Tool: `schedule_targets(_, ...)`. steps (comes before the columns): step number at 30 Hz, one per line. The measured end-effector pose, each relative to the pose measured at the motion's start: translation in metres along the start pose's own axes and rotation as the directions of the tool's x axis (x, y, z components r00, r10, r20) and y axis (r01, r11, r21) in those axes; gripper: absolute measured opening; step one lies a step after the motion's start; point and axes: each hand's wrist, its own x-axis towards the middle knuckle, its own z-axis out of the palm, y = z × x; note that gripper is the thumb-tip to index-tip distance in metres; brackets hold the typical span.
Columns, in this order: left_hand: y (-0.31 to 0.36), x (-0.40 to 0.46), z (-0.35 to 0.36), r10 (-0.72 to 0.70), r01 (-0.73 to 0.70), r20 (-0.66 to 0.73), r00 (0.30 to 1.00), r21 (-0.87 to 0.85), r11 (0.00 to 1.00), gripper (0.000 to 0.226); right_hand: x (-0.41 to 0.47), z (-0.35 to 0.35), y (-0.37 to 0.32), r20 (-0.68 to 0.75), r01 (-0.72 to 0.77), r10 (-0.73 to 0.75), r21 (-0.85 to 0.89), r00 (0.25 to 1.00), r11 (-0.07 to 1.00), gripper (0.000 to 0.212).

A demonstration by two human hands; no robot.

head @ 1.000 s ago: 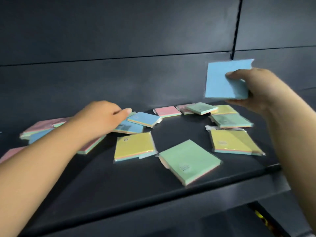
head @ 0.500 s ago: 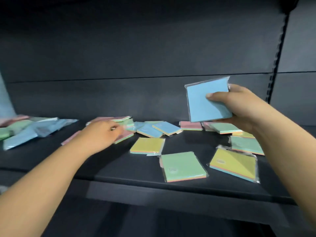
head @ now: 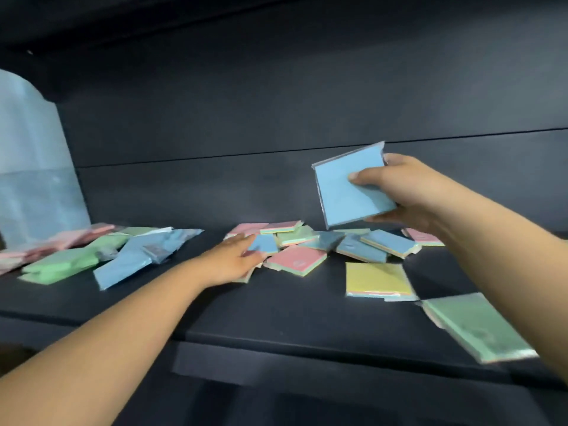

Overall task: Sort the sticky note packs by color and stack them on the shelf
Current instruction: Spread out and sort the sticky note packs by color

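Note:
My right hand (head: 402,192) holds a blue sticky note pack (head: 347,192) upright in the air above the dark shelf (head: 276,309). My left hand (head: 233,259) lies flat on the shelf, its fingertips resting on another blue pack (head: 265,243) in a loose pile of pink, green and blue packs. A pink pack (head: 297,260) lies just right of that hand. A yellow pack (head: 377,279) and a green pack (head: 479,327) lie apart nearer the front edge. At the far left are larger wrapped bundles: green (head: 61,265), blue (head: 135,259) and pink (head: 46,241).
A pale translucent plastic bag (head: 33,179) stands against the back wall at the far left. The shelf's front edge (head: 307,348) runs across below my arms, with a darker shelf level beneath it. The black back panel rises behind the packs.
The view has swung left, showing the wrapped bundles and plastic bag. My left hand has reached further into the pile onto a blue pack. My right hand still holds its blue pack aloft.

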Motion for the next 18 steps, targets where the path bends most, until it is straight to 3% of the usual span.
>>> schedule_targets(2, -0.004, 0.022, -0.001, 0.031, -0.031, 0.074, 0.997, -0.008, 1.0, 0.06, 0.011, 0.028, 0.0, -0.019, -0.032, 0.034, 0.057, 0.999, 0.998, 0.013)
schedule_targets(4, -0.004, 0.031, -0.001, 0.059, -0.083, 0.19, 0.98, 0.119, 0.989, 0.061, 0.022, 0.053, 0.002, -0.049, -0.057, 0.063, 0.12, 0.997, 0.991, 0.013)
schedule_targets(7, -0.01, 0.017, -0.001, 0.125, -0.187, 0.239, 0.963, 0.257, 0.948, 0.069, 0.034, 0.075, 0.01, -0.096, -0.091, 0.105, 0.141, 0.99, 0.986, 0.013)
schedule_targets(13, -0.032, -0.013, -0.003, 0.261, -0.309, 0.241, 0.935, 0.19, 0.932, 0.065, 0.047, 0.103, 0.035, -0.155, -0.209, 0.237, 0.177, 0.959, 0.962, 0.011)
schedule_targets(18, -0.029, 0.009, 0.003, 0.301, -0.337, 0.222, 0.928, 0.15, 0.929, 0.065, 0.053, 0.1, 0.045, -0.233, -0.203, 0.277, 0.296, 0.932, 0.933, 0.008)
